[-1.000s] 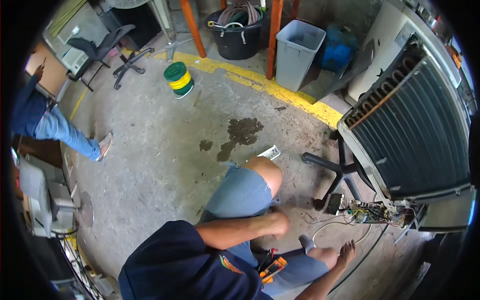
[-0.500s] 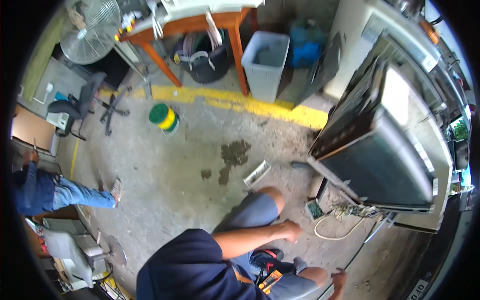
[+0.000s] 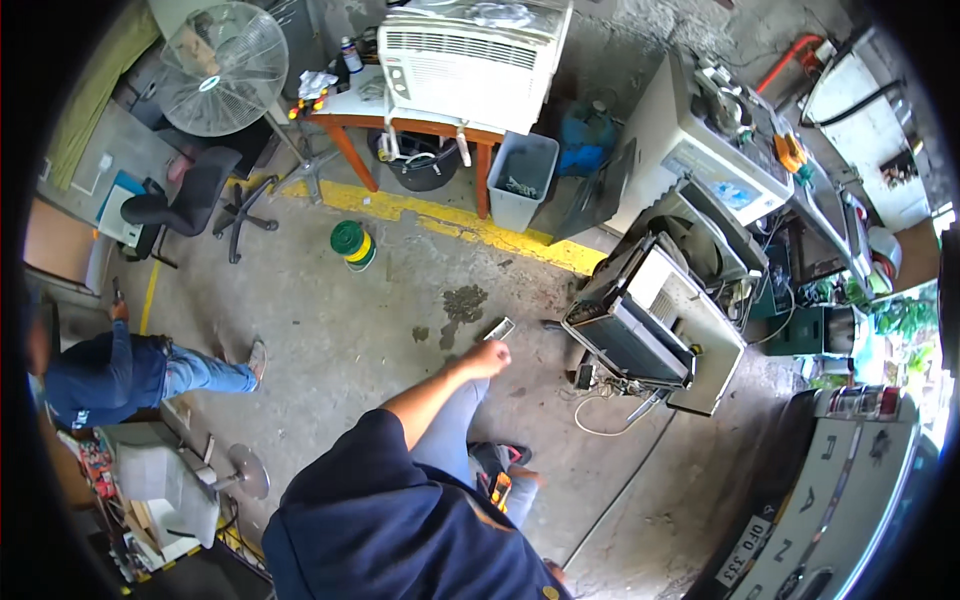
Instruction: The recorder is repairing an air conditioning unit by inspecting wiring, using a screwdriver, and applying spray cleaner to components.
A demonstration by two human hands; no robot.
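Floor of stained grey concrete spreads around the person; the left hand is held out at the bent knee, with a slim white tray on the floor just beyond it; the hand looks curled, but I cannot tell whether it holds anything; of the right hand only a bit of skin shows at the lower edge, so I cannot tell its state; an opened appliance with a dark finned face stands tilted to the right of the tray; wires spill at its lower end, and a pale cable loops on the floor near them; an orange device sits at the person's lap; farther off, a white air conditioner stands on a table, with a grey bin near one leg; a green and yellow reel stands on the floor; a co-worker is at the far left, a vehicle at the lower right.
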